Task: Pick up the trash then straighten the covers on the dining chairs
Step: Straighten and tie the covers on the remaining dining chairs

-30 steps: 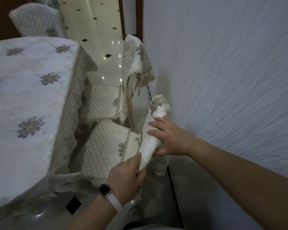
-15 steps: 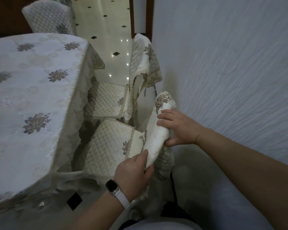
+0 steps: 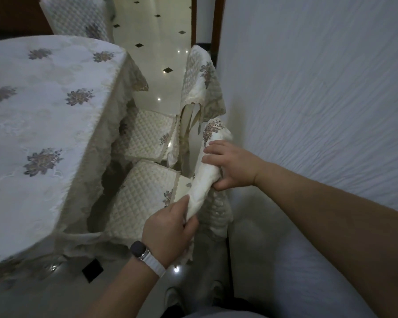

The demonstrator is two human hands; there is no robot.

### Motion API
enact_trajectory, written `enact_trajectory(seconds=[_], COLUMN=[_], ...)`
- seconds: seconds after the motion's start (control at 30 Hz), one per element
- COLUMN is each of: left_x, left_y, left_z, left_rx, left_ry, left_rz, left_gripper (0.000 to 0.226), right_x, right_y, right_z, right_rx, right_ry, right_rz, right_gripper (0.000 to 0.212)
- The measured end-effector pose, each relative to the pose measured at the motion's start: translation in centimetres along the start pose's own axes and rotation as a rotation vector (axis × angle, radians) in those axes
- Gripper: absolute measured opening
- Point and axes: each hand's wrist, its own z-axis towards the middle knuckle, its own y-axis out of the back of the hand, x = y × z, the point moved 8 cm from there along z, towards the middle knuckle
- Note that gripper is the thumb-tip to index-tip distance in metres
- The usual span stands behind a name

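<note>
The cream backrest cover (image 3: 203,177) of the near dining chair runs along the chair's top rail, with a floral motif at its far end. My left hand (image 3: 168,228), with a watch on the wrist, grips the cover's near end. My right hand (image 3: 230,166) holds the cover further along, fingers over the top and thumb underneath. Below lies the near chair's quilted seat cover (image 3: 140,198). A second chair beyond has a quilted seat (image 3: 147,136) and a backrest cover (image 3: 200,79) hanging crookedly, with ties dangling.
The dining table (image 3: 44,115) with an embroidered cloth fills the left, close against the chairs. A textured white wall (image 3: 319,99) stands right behind the chair backs. A third covered chair (image 3: 78,17) is at the table's far end. Glossy tiled floor (image 3: 156,42) stretches ahead.
Both hands have kept their hold on the near chair's backrest cover. The view has shifted slightly, and the hands sit a little higher in the picture.
</note>
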Motion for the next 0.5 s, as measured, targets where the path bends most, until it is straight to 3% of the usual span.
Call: enact_trajectory(seconds=[0.23, 0.5], left_x=[2.6, 4.6], left_y=[2.8, 6.3], left_z=[1.0, 1.8], left_rx=[-0.022, -0.167], left_ry=[0.084, 0.1], left_rz=[-0.011, 0.015], left_gripper=[0.044, 0.04], right_x=[0.4, 1.2], right_y=[-0.3, -0.2], right_z=[4.2, 8.4], right_rx=[0.024, -0.012], right_ry=[0.015, 0.053], right_rz=[0.045, 0.095], right_gripper=[0.067, 0.067])
